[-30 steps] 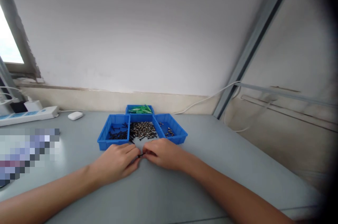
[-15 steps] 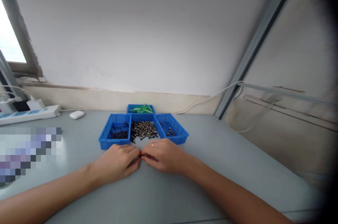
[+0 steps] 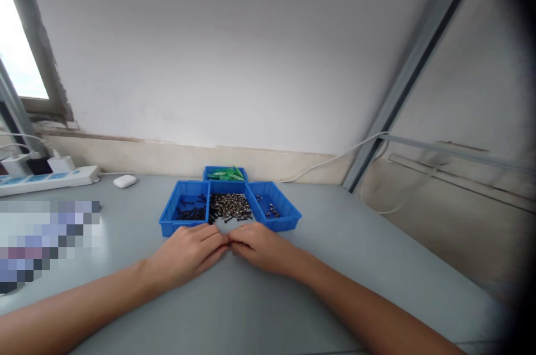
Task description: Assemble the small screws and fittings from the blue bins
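My left hand (image 3: 192, 248) and my right hand (image 3: 259, 246) meet fingertip to fingertip just above the grey table, in front of the blue bins. Both are closed in a pinch round a small dark screw (image 3: 229, 243), mostly hidden by the fingers. A ring sits on one right finger. Just beyond the hands lies a loose pile of small silver and black screws (image 3: 230, 205). The left blue bin (image 3: 167, 228) holds several black screws (image 3: 192, 213). In the right blue bin (image 3: 288, 211) lie several small silver-coloured pieces (image 3: 273, 211).
Behind the pile, a blue bin (image 3: 205, 172) contains green pieces (image 3: 228, 174). A white power strip (image 3: 79, 177) with plugs and a small white case (image 3: 124, 181) are at the left. A blurred-out object (image 3: 46, 243) lies nearer. A white cable (image 3: 318, 163) runs by the wall.
My fingertips have drawn closer together, covering more of the small dark screw. The whole view has shifted slightly; the bins and pile look the same.
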`<state>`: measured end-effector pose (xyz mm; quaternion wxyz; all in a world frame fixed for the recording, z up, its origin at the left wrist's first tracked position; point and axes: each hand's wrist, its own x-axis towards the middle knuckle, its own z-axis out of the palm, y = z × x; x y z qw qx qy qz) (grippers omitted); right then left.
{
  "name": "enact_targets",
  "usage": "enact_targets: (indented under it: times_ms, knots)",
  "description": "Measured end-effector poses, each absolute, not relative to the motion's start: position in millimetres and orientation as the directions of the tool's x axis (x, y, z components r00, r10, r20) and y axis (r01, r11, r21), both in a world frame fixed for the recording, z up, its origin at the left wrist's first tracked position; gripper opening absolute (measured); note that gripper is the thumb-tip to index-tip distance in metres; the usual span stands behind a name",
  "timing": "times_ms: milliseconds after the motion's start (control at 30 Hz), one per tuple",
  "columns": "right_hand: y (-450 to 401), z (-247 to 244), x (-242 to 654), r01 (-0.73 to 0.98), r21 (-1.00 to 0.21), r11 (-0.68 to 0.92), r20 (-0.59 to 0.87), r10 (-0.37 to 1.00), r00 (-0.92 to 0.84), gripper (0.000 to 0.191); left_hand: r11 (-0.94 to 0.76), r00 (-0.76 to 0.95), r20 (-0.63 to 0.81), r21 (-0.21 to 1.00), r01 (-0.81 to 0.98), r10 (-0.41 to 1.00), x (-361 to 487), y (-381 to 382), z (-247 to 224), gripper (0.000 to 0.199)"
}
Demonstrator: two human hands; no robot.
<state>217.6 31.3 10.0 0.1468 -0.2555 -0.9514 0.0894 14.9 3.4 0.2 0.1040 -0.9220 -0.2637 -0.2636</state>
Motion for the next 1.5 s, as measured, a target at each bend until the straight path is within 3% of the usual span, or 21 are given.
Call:
enact_targets:
  times_ms: [200, 333, 667, 767, 900, 1033, 1233, 1367, 1500]
  knots:
    - [30.6, 6.9, 216.5, 0.486, -0.258, 0.835, 0.255, 0.544, -0.799, 0.019, -0.846, 0.706, 0.561, -0.020, 0.533, 0.432, 10.1, 4.7, 9.1, 0.021]
    - [27.0, 0.5, 215.0, 0.500, -0.240, 0.832, 0.280, 0.553, -0.785, 0.031, -0.763, 0.671, 0.626, -0.180, 0.620, 0.398, -4.6, 18.5, 23.0, 0.020]
    - [26.2, 0.3, 206.5, 0.541, -0.210, 0.814, 0.156, 0.574, -0.804, 0.050, -0.542, 0.600, 0.507, -0.276, 0.793, 0.619, -28.2, 43.3, 25.6, 0.024]
    - [26.7, 0.1, 207.1, 0.516, -0.179, 0.838, 0.185, 0.544, -0.819, 0.047, -0.571, 0.655, 0.522, -0.340, 0.747, 0.546, -22.3, 36.6, 27.4, 0.028]
    - [28.0, -1.8, 205.9, 0.478, -0.104, 0.872, 0.240, 0.488, -0.839, 0.045, -0.706, 0.820, 0.469, -0.455, 0.542, 0.327, -14.7, 25.5, 30.0, 0.030]
    - [30.1, -0.1, 202.9, 0.422, -0.100, 0.901, 0.217, 0.433, -0.875, 0.040, -0.754, 0.881, 0.441, -0.518, 0.404, 0.168, -9.1, 13.8, 32.6, 0.029]
    - [31.7, -0.1, 203.1, 0.443, -0.097, 0.891, 0.240, 0.453, -0.859, 0.033, -0.882, 0.931, 0.340, -0.387, 0.269, 0.134, 3.3, 5.4, 17.8, 0.032]
    - [32.5, -1.6, 202.9, 0.435, -0.078, 0.897, 0.234, 0.441, -0.866, 0.035, -0.923, 0.922, 0.346, -0.268, 0.276, 0.175, 8.5, 6.9, 3.4, 0.032]
    - [32.3, 1.2, 207.1, 0.433, -0.099, 0.896, 0.243, 0.444, -0.863, 0.026, -0.925, 0.918, 0.339, -0.239, 0.295, 0.205, 8.0, 7.0, 0.3, 0.032]
